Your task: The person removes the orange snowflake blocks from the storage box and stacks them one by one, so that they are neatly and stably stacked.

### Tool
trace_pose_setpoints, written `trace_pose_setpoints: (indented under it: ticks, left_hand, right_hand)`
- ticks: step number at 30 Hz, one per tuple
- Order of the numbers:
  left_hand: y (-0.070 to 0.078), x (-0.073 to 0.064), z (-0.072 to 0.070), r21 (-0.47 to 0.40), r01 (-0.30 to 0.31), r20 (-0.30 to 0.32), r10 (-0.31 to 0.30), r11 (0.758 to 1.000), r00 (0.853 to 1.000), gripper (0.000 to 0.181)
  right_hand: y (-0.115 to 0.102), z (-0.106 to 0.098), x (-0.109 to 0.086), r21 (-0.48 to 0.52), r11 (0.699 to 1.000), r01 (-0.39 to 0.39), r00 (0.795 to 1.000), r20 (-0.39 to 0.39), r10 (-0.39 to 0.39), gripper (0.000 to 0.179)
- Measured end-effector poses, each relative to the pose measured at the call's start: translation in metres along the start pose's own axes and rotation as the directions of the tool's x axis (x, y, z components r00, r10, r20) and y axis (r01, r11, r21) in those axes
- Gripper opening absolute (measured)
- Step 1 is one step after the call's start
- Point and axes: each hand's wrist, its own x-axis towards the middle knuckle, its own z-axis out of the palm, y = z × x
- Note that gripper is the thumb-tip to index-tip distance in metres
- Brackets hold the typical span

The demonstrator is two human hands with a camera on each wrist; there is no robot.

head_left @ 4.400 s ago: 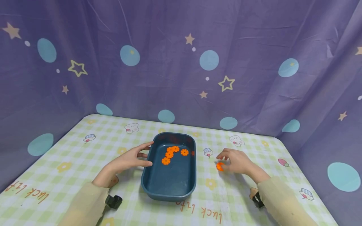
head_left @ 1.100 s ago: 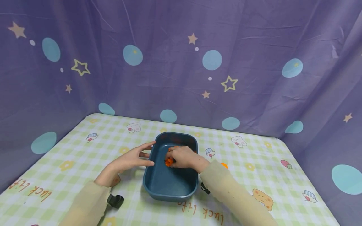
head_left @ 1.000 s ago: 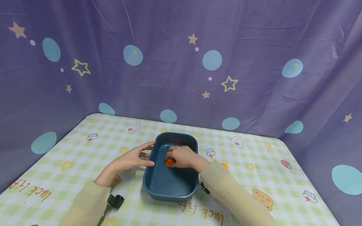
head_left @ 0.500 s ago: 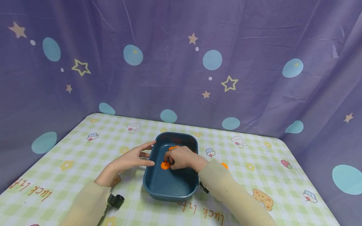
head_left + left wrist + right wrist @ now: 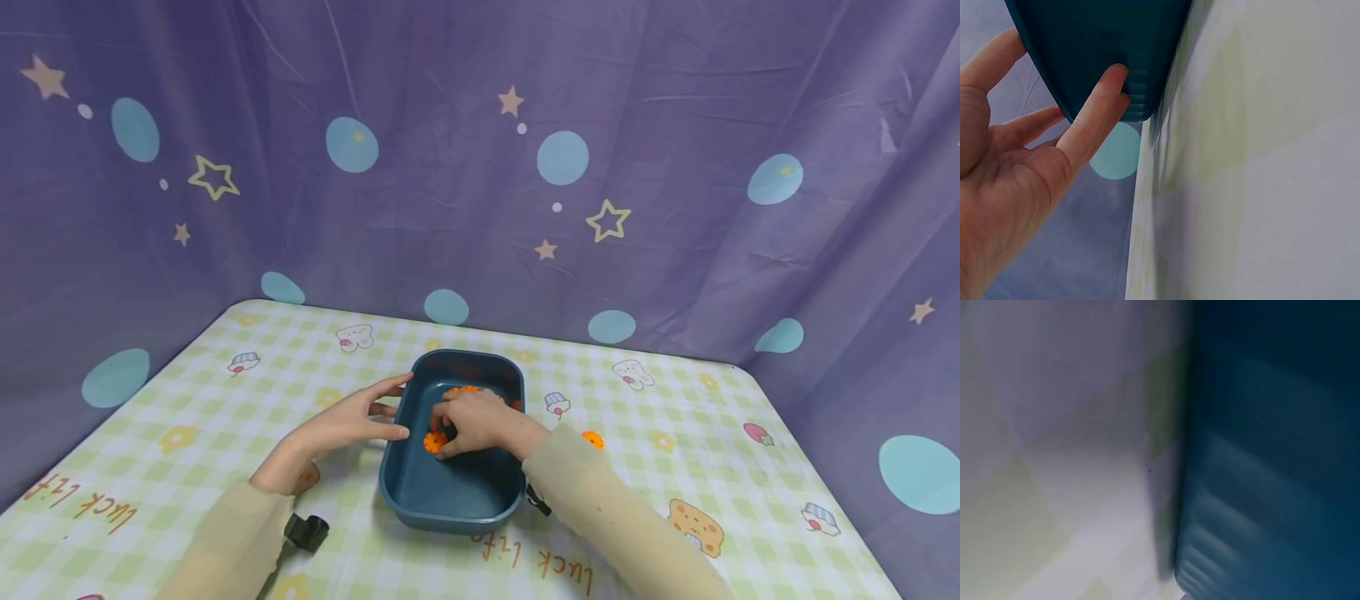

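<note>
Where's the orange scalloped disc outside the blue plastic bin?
Head view: the disc lies on the checked tablecloth, right of the bin, just past the beige right sleeve.

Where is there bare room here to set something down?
Bare tablecloth lies right of the loose orange piece, and also left of the left hand. Inside the box, the near end is bare; farther in, the right hand and orange pieces crowd it.

holds both forearms (image 5: 231,537) forward, the left hand (image 5: 342,424) with thumb (image 5: 388,432) and fingers (image 5: 386,387) spread apart, the right hand (image 5: 478,419) angled inward with fingers bent downward.
</note>
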Motion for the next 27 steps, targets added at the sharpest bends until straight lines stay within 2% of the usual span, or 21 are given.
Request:
trace_pose_setpoints:
  ticks: [6,14,23,27]
  left_hand:
    - [0.001,0.000,0.000,0.004,0.001,-0.003,-0.001,1.000,1.000,0.080]
    - [0.001,0.000,0.000,-0.004,0.010,-0.007,-0.010,1.000,1.000,0.079]
    - [0.000,0.000,0.000,0.016,0.025,-0.019,-0.025,1.000,1.000,0.079]
    - [0.001,0.000,0.000,0.021,0.031,-0.027,-0.031,0.999,0.999,0.080]
  right_hand:
    - [-0.003,-0.002,0.003,0.034,0.999,-0.008,1.000,0.031,0.007,0.025]
    - [-0.002,0.001,0.003,0.029,1.000,-0.002,1.000,0.030,0.001,0.024]
    - [0.000,-0.006,-0.006,0.081,0.997,0.006,1.000,-0.022,-0.004,0.026]
    - [0.004,-0.010,-0.011,0.066,0.998,0.019,0.998,-0.065,-0.015,0.029]
